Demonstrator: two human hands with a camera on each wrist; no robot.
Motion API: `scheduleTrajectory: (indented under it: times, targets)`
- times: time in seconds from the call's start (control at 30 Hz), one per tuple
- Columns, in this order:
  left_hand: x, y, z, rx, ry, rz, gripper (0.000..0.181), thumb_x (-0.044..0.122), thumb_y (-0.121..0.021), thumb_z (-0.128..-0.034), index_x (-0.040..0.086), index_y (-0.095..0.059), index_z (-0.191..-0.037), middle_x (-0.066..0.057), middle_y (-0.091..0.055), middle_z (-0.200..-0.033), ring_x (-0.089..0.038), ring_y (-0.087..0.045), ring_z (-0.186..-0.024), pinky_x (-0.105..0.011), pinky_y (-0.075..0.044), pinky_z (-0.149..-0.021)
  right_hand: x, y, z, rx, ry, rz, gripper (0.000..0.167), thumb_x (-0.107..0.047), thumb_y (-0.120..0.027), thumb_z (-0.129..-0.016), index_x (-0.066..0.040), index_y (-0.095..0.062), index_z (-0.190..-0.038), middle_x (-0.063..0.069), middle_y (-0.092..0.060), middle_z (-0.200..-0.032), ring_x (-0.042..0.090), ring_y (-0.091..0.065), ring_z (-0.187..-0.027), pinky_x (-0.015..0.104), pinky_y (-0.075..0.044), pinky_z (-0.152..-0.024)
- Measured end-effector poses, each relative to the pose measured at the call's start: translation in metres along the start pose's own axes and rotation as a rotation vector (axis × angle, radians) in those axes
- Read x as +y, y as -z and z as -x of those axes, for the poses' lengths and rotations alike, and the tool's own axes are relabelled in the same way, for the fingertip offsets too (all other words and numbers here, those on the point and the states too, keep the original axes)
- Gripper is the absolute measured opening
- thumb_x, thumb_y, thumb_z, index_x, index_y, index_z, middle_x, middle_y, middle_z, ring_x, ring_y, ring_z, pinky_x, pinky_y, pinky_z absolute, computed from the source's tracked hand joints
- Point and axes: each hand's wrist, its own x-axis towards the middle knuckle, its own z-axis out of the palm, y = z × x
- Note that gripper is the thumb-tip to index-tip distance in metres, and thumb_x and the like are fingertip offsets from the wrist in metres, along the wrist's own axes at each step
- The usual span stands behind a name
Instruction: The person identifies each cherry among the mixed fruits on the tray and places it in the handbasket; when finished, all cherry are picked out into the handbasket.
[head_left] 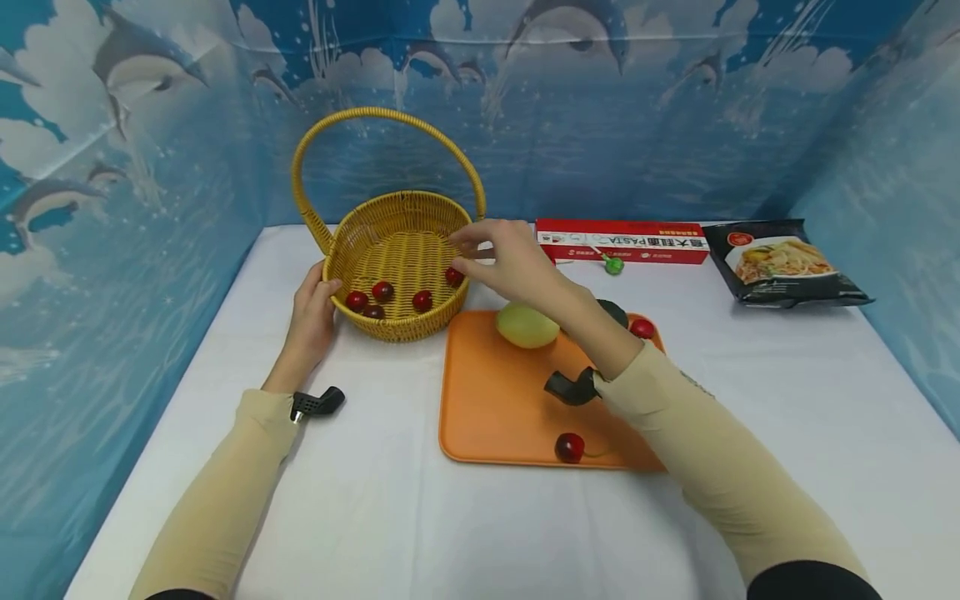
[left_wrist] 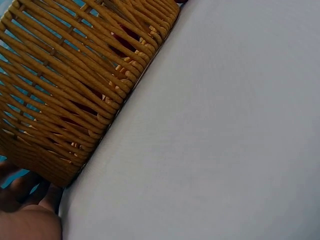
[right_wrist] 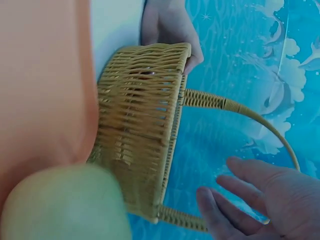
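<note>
A yellow wicker basket (head_left: 397, 331) with a tall handle stands at the back left, several dark red cherries (head_left: 422, 301) lying inside. My left hand (head_left: 309, 315) grips its left side, thumb near the rim; the left wrist view shows fingers (left_wrist: 22, 192) against the wicker. Over the basket's right rim hovers my right hand (head_left: 504, 257), fingers apart. Just under its thumb, a cherry (head_left: 453, 277) sits by the inner wall. In the right wrist view that hand (right_wrist: 270, 200) has spread fingers near the handle (right_wrist: 260, 117), and nothing shows between them.
An orange tray (head_left: 487, 408) right of the basket bears a yellow-green fruit (head_left: 527, 326), a dark green item (head_left: 613, 312) partly hidden by my forearm, and two cherries (head_left: 570, 447). Behind are a red pasta box (head_left: 622, 242), a small green ball-shaped item (head_left: 613, 265) and a black pasta packet (head_left: 783, 267).
</note>
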Motion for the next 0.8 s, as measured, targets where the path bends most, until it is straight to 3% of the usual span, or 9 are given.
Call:
scheduleTrajectory:
  times: [0.37,0.57,0.8]
  targets:
    - [0.0,0.0,-0.001,0.011,-0.001,0.011,0.06,0.014,-0.043,-0.1027,0.007,-0.037,-0.162,-0.011,-0.034,-0.17,-0.023,-0.031,-0.158,-0.035,-0.026,-0.131,0.008,0.032,0.075,-0.04,0.028,0.027,0.028,-0.022,-0.074,-0.099,-0.015,-0.076,-0.126,0.0,-0.076,-0.123,0.017,-0.075,-0.111,0.045,-0.061,-0.099]
    - [0.0,0.0,0.0,0.018,-0.001,0.008,0.061,0.015,-0.043,-0.1025,0.007,-0.036,-0.162,-0.011,-0.033,-0.17,-0.024,-0.031,-0.158,-0.035,-0.026,-0.131,0.016,0.038,0.109,-0.085,-0.014,0.015,0.031,-0.022,-0.075,-0.099,-0.014,-0.075,-0.129,0.001,-0.075,-0.128,0.017,-0.075,-0.111,0.046,-0.062,-0.096]
    - [0.001,-0.001,0.0,0.018,-0.006,-0.002,0.06,0.015,-0.044,-0.1026,0.006,-0.037,-0.162,-0.011,-0.034,-0.169,-0.024,-0.033,-0.157,-0.034,-0.027,-0.13,0.026,0.036,0.147,-0.068,-0.025,0.065,0.034,-0.021,-0.078,-0.097,-0.019,-0.074,-0.13,-0.005,-0.073,-0.13,0.014,-0.073,-0.111,0.044,-0.061,-0.097]
